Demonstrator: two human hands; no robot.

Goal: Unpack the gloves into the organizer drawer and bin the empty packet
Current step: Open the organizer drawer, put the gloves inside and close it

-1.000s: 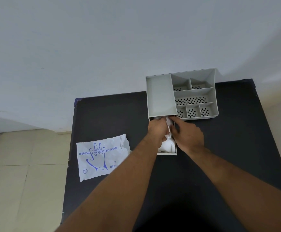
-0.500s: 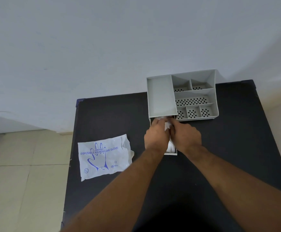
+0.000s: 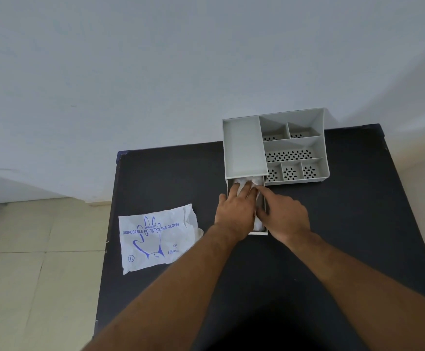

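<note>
A grey organizer (image 3: 243, 148) stands at the back of the black table (image 3: 358, 224), with its white drawer (image 3: 259, 233) pulled out toward me. Clear plastic gloves (image 3: 248, 181) lie bunched inside the drawer. My left hand (image 3: 235, 212) lies flat on the gloves with fingers spread, pressing them down. My right hand (image 3: 283, 215) rests at the drawer's right side, its fingertips on the gloves. Both hands hide most of the drawer. The white glove packet (image 3: 155, 239), printed with a blue hand, lies flat at the table's left edge.
The organizer's right half has several open perforated compartments (image 3: 291, 155). A pale wall rises behind the table. Beige floor tiles (image 3: 29, 262) show to the left, below the table edge. No bin is in view.
Both hands have gone from pinching the gloves above the drawer to pressing them down. The left hand has flattened and the gloves have spread toward the drawer's back.
</note>
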